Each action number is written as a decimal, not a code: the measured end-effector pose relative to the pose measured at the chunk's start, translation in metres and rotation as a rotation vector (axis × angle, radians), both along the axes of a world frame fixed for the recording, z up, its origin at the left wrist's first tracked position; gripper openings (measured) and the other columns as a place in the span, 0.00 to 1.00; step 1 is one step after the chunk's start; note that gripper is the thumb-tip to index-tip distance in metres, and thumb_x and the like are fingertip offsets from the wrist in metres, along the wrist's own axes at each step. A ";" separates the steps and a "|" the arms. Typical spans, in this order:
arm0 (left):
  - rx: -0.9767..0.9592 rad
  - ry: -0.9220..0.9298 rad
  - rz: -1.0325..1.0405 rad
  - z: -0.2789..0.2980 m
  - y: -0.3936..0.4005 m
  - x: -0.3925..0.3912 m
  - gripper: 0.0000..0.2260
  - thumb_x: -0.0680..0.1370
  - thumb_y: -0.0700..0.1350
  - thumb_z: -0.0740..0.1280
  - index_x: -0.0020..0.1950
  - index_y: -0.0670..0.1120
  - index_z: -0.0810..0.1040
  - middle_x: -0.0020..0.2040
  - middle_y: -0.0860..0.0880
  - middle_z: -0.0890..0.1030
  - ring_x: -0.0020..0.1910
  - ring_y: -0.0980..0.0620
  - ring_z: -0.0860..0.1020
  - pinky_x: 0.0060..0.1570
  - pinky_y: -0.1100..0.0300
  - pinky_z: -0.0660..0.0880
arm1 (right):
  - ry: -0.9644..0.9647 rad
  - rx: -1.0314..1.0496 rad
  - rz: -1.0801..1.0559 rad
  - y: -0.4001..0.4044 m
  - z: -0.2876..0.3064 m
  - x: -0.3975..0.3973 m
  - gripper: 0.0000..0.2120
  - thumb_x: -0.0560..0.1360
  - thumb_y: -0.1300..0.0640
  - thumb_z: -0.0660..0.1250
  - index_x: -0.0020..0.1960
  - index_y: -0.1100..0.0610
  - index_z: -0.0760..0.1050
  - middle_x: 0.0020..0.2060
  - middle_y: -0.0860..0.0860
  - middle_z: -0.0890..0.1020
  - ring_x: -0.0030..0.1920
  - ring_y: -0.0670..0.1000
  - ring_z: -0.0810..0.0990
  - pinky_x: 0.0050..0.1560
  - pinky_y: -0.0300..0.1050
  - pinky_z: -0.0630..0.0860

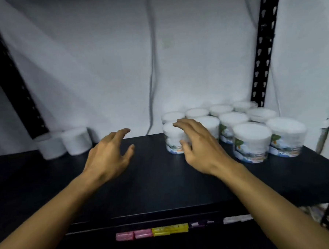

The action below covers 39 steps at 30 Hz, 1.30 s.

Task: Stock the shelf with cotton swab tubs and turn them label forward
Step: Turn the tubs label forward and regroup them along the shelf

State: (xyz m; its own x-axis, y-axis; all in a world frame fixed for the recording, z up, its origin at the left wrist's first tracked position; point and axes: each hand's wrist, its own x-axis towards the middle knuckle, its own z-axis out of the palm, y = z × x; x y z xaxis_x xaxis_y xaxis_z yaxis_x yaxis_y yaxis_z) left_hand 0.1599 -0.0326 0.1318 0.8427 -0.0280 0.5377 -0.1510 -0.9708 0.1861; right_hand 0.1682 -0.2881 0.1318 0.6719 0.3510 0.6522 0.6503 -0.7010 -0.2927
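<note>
Cotton swab tubs (pixel 252 144) prob light, slick plastic w/ stiff sides, so grab round the wall. Left hand (pixel 109 155) spread, empty; right hand (pixel 201 151) fingers apart, grip unclear tbh.

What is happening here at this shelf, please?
A person is stocking a black shelf with tubs of cotton swabs. A group of tubs already stands on the right side, and those at the front show their labels. Two more tubs stand apart at the back left, showing no label. The right hand is open just in front of the leftmost tub of the group; whether it touches it I cannot tell. The left hand is open above the bare middle, holding nothing.
</note>
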 end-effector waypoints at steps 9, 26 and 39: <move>0.074 0.154 0.311 0.015 0.171 0.007 0.27 0.78 0.59 0.64 0.74 0.51 0.65 0.71 0.46 0.69 0.66 0.43 0.72 0.57 0.44 0.73 | 0.245 -0.030 0.231 0.179 0.001 0.047 0.22 0.79 0.58 0.60 0.72 0.51 0.63 0.68 0.46 0.65 0.67 0.47 0.68 0.65 0.39 0.64; 0.108 0.313 0.338 -0.002 0.295 0.101 0.20 0.80 0.50 0.61 0.72 0.47 0.67 0.69 0.42 0.70 0.66 0.41 0.69 0.65 0.49 0.68 | 0.221 -0.549 0.195 0.372 0.001 0.147 0.30 0.81 0.49 0.56 0.77 0.54 0.47 0.77 0.54 0.48 0.76 0.55 0.43 0.74 0.51 0.48; -0.050 0.196 0.243 0.000 0.260 0.068 0.19 0.79 0.43 0.64 0.71 0.46 0.72 0.68 0.42 0.73 0.66 0.42 0.72 0.65 0.56 0.67 | 0.085 -0.271 0.157 0.343 -0.015 0.123 0.21 0.78 0.49 0.62 0.67 0.58 0.68 0.63 0.56 0.74 0.64 0.57 0.69 0.65 0.52 0.66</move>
State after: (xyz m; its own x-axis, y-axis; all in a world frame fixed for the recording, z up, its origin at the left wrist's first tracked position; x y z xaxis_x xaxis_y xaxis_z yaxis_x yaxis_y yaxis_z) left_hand 0.2284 0.2273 0.1316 0.9091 0.2093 0.3602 0.1279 -0.9631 0.2368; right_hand 0.2910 0.0548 0.1169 0.6436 0.6083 0.4645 0.7381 -0.6538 -0.1666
